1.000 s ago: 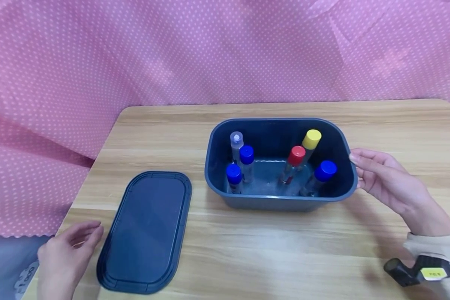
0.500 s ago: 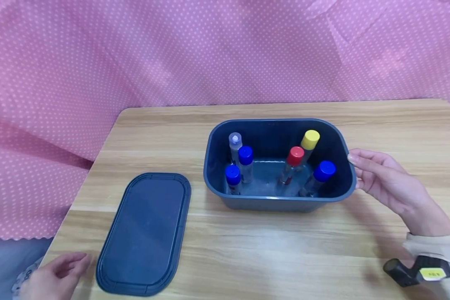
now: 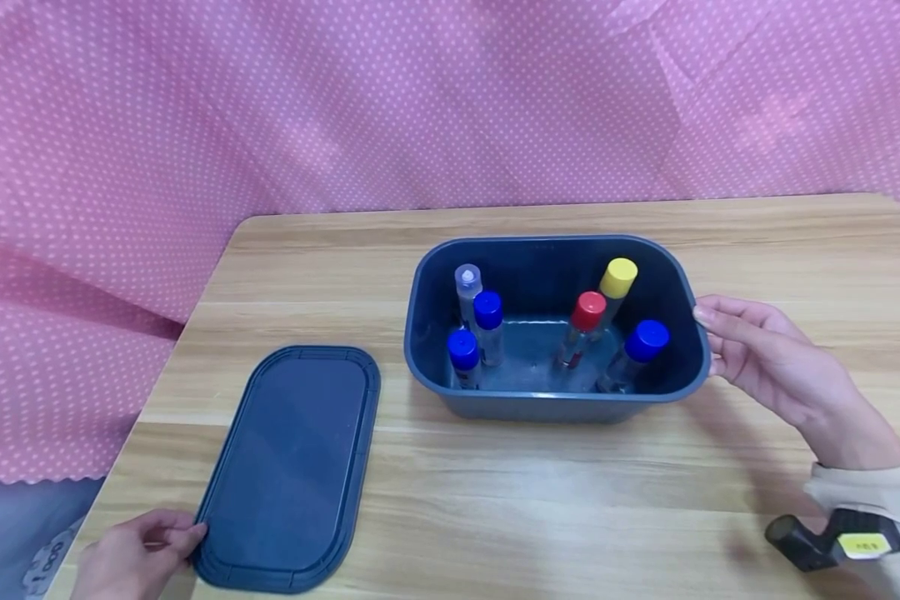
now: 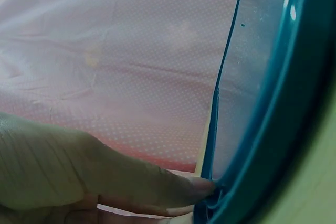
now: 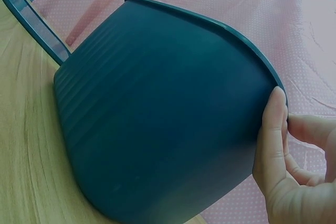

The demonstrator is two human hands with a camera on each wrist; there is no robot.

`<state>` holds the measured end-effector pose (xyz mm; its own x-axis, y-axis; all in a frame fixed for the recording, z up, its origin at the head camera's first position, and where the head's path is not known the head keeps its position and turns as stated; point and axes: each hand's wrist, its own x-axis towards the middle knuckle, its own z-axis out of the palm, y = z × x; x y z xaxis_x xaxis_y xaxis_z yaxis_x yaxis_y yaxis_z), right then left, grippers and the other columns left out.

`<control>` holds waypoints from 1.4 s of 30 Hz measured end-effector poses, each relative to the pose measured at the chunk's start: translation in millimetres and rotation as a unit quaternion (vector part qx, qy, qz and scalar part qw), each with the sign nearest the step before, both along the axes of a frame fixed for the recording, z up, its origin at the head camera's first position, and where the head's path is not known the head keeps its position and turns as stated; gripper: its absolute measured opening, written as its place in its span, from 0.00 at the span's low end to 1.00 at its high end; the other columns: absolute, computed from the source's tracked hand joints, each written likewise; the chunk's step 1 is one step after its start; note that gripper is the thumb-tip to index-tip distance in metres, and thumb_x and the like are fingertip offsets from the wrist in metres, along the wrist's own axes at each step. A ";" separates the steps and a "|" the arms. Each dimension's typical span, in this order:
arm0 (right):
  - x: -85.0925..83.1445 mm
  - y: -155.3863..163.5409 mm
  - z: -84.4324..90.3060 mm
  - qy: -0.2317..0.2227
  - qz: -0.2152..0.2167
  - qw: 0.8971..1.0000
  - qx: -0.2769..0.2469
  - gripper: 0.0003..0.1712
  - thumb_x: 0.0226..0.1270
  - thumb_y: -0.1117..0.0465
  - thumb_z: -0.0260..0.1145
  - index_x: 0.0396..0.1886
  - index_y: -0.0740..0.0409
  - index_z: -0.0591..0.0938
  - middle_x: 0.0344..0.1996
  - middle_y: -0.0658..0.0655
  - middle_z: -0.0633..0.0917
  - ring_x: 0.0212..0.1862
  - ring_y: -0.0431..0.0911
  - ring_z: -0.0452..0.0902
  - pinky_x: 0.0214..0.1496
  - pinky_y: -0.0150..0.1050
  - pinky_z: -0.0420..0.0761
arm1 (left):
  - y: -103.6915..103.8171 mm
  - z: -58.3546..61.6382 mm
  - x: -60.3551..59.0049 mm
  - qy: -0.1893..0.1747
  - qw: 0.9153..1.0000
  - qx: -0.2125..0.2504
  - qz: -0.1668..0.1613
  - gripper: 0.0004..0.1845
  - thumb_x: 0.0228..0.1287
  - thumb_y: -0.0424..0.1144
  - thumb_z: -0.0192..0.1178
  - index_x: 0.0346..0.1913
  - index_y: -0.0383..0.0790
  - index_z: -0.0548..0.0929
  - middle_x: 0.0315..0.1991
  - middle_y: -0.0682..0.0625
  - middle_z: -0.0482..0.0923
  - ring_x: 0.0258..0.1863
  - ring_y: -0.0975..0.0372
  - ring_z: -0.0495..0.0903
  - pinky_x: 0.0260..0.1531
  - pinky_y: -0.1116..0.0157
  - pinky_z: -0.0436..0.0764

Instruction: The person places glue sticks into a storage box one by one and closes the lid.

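Note:
My left hand (image 3: 137,554) pinches the near left edge of a dark blue lid (image 3: 292,467) lying on the table. In the left wrist view, the thumb (image 4: 157,184) sits right on the lid's raised rim (image 4: 286,72). To the right stands a deep, dark blue plastic box (image 3: 536,407) with its top uncovered. My right hand (image 3: 787,371) holds the box's right rim between thumb and fingers, also plain in the right wrist view, where the box's outer wall (image 5: 163,108) shows. Several small clear bottles stand inside, among them ones with a red cap (image 3: 588,310), a yellow cap (image 3: 618,277) and blue caps (image 3: 488,308).
A bottle with a pale, translucent top (image 3: 468,279) stands in the box's back left corner. The wood-grain table (image 3: 540,508) has its left edge close to my left hand. A pink dotted curtain (image 3: 450,100) hangs behind it. A black wrist device (image 3: 832,537) sits at my right sleeve.
My left hand first moved back toward the near edge, then came right and took hold of the lid's edge. My right hand has stayed at the box rim.

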<state>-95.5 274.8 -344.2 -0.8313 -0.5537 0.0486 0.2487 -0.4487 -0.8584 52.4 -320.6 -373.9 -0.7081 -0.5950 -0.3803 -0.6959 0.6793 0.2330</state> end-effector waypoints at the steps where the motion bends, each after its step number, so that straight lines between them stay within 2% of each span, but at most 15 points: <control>1: 0.0 0.1 0.1 0.001 0.000 1.000 0.001 0.25 0.78 0.71 0.35 0.51 0.65 0.80 0.42 0.56 0.86 0.40 0.44 0.83 0.37 0.33 0.84 | 0.7 -0.1 -0.2 0.001 1.000 -0.002 0.001 0.16 0.59 0.38 0.66 0.43 0.26 0.81 0.25 0.47 0.81 0.27 0.58 0.79 0.28 0.59 0.78; 9: 0.0 0.3 -0.1 0.004 0.005 1.000 -0.002 0.25 0.78 0.71 0.34 0.51 0.65 0.80 0.42 0.55 0.86 0.40 0.44 0.83 0.37 0.33 0.84 | -6.6 -2.1 -1.6 0.018 1.000 -0.001 -0.012 0.13 0.59 0.32 0.61 0.43 0.25 0.81 0.25 0.47 0.81 0.26 0.59 0.78 0.27 0.61 0.76; 15: 0.2 -0.3 0.0 0.006 0.003 1.000 -0.008 0.25 0.78 0.72 0.34 0.51 0.66 0.80 0.42 0.55 0.85 0.40 0.44 0.83 0.37 0.33 0.85 | -22.6 1.1 -4.8 0.007 0.996 0.039 -0.079 0.17 0.65 0.37 0.52 0.48 0.23 0.76 0.32 0.39 0.82 0.29 0.59 0.78 0.25 0.66 0.75; 19: -0.1 -1.5 0.1 0.008 0.004 1.000 -0.013 0.25 0.77 0.72 0.34 0.51 0.66 0.80 0.42 0.55 0.85 0.40 0.44 0.83 0.37 0.33 0.84 | -31.2 1.5 -7.4 0.004 0.985 0.118 -0.126 0.24 0.70 0.40 0.53 0.57 0.21 0.71 0.41 0.35 0.83 0.34 0.60 0.82 0.30 0.65 0.82; 21: -0.4 -2.1 0.3 0.012 0.000 1.000 -0.004 0.24 0.77 0.72 0.35 0.51 0.65 0.80 0.42 0.55 0.85 0.40 0.43 0.83 0.36 0.33 0.84 | -34.9 0.6 -6.9 -0.003 0.974 0.189 -0.125 0.28 0.71 0.44 0.54 0.60 0.20 0.69 0.42 0.38 0.84 0.35 0.60 0.84 0.33 0.65 0.83; 23: -0.5 -2.5 0.3 0.010 -0.001 1.000 -0.004 0.24 0.77 0.72 0.35 0.50 0.65 0.81 0.42 0.55 0.86 0.40 0.43 0.83 0.36 0.33 0.84 | -38.2 -1.8 -5.7 -0.007 0.951 0.283 -0.125 0.28 0.72 0.45 0.54 0.60 0.20 0.69 0.42 0.42 0.85 0.34 0.61 0.85 0.35 0.67 0.83; 25: -0.1 -2.3 0.4 0.010 -0.004 1.000 -0.001 0.24 0.77 0.72 0.36 0.50 0.64 0.81 0.41 0.55 0.86 0.39 0.43 0.83 0.36 0.33 0.84 | -41.3 -5.4 -5.6 -0.007 0.913 0.380 -0.149 0.22 0.73 0.42 0.53 0.57 0.25 0.74 0.40 0.45 0.85 0.36 0.58 0.86 0.38 0.65 0.85; 28: 0.4 -1.8 0.5 0.007 0.001 1.000 -0.007 0.25 0.77 0.72 0.35 0.50 0.65 0.81 0.41 0.55 0.86 0.39 0.43 0.83 0.37 0.33 0.84 | -43.6 -12.4 -7.9 -0.003 0.830 0.519 -0.203 0.11 0.74 0.34 0.49 0.51 0.37 0.79 0.39 0.48 0.85 0.40 0.57 0.86 0.44 0.60 0.84; 30: 0.8 -2.0 0.8 0.008 0.004 1.000 -0.009 0.25 0.77 0.72 0.35 0.51 0.65 0.80 0.41 0.56 0.86 0.39 0.44 0.84 0.37 0.33 0.85 | -43.3 -15.1 -10.2 0.004 0.786 0.572 -0.233 0.12 0.74 0.29 0.46 0.50 0.43 0.78 0.40 0.47 0.86 0.42 0.57 0.85 0.45 0.58 0.83; 32: 0.9 -2.5 1.1 0.007 0.011 1.000 -0.016 0.25 0.77 0.73 0.34 0.51 0.67 0.80 0.42 0.57 0.86 0.40 0.44 0.84 0.38 0.34 0.85 | -41.7 -17.4 -11.9 0.016 0.752 0.610 -0.250 0.14 0.74 0.26 0.44 0.50 0.45 0.76 0.42 0.46 0.86 0.44 0.56 0.85 0.46 0.55 0.82; 33: 0.9 -2.7 1.3 0.007 0.012 1.000 -0.017 0.25 0.77 0.73 0.34 0.51 0.67 0.80 0.42 0.57 0.86 0.40 0.44 0.84 0.38 0.34 0.85 | -40.5 -18.1 -12.7 0.023 0.741 0.623 -0.251 0.15 0.73 0.25 0.43 0.51 0.45 0.75 0.43 0.45 0.86 0.44 0.55 0.85 0.45 0.54 0.82; 35: 0.6 -3.0 1.3 0.005 0.021 0.999 -0.030 0.25 0.77 0.73 0.33 0.51 0.68 0.79 0.42 0.58 0.86 0.40 0.45 0.84 0.38 0.35 0.85 | -38.6 -19.5 -14.4 0.034 0.729 0.636 -0.249 0.18 0.73 0.24 0.42 0.54 0.48 0.73 0.44 0.43 0.85 0.45 0.53 0.85 0.45 0.52 0.82; 36: 0.5 -3.1 1.4 0.005 0.022 0.999 -0.031 0.25 0.77 0.73 0.33 0.51 0.68 0.79 0.42 0.58 0.86 0.40 0.45 0.84 0.38 0.35 0.85 | -37.7 -20.6 -15.3 0.037 0.725 0.642 -0.246 0.19 0.73 0.23 0.42 0.55 0.48 0.73 0.45 0.43 0.85 0.45 0.52 0.85 0.45 0.51 0.82; 38: 0.4 -2.9 1.6 0.005 0.022 0.999 -0.032 0.25 0.77 0.73 0.33 0.51 0.68 0.79 0.42 0.58 0.86 0.40 0.45 0.84 0.38 0.35 0.85 | -36.1 -21.4 -17.2 0.038 0.739 0.632 -0.231 0.18 0.73 0.25 0.43 0.56 0.48 0.74 0.44 0.44 0.85 0.45 0.54 0.84 0.45 0.53 0.82; 42: 0.4 -2.8 1.7 0.008 0.023 0.999 -0.030 0.25 0.77 0.73 0.33 0.51 0.68 0.79 0.42 0.58 0.86 0.40 0.44 0.84 0.38 0.35 0.85 | -31.6 -18.4 -20.9 0.022 0.807 0.557 -0.196 0.15 0.73 0.32 0.49 0.59 0.29 0.69 0.39 0.48 0.87 0.42 0.54 0.85 0.45 0.66 0.83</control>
<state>-95.1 272.0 -342.5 -0.8041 -0.5868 0.0955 0.2572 -0.4882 -0.8340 31.5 -352.2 -392.3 -0.7864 0.3711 -0.4939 -0.4529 0.1973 0.8694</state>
